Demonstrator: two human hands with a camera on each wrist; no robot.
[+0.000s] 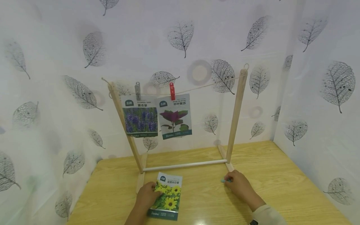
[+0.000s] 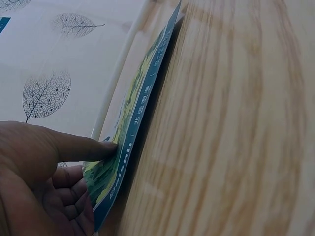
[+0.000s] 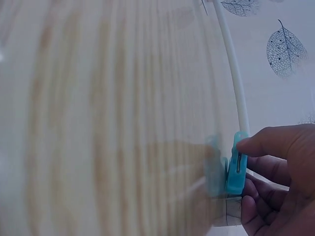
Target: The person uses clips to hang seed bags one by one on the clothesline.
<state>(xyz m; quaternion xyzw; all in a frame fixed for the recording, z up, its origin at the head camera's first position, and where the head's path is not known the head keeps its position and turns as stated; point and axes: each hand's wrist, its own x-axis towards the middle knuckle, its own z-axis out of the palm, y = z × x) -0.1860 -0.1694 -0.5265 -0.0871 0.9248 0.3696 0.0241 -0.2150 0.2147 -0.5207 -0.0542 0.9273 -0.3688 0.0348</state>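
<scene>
Before rod (image 1: 185, 165): left hand (image 1: 147, 196) pinches packet (image 1: 169, 198) by edge; right hand (image 1: 239, 185), blue clip (image 3: 236, 169); open tabletop (image 1: 203, 195) between.

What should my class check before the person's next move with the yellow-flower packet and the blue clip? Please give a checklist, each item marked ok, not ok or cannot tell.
1. Left hand holds the yellow-flower packet: ok.
2. Right hand pinches the blue clip: ok.
3. String has a bare stretch right of the red clip: ok.
4. Purple-flower packet and purple-leaf packet hang from the string: ok.
5. Yellow-flower packet clipped to the string: not ok, it is in the hand, below the string.
6. Blue clip's spring strong enough: cannot tell.
</scene>
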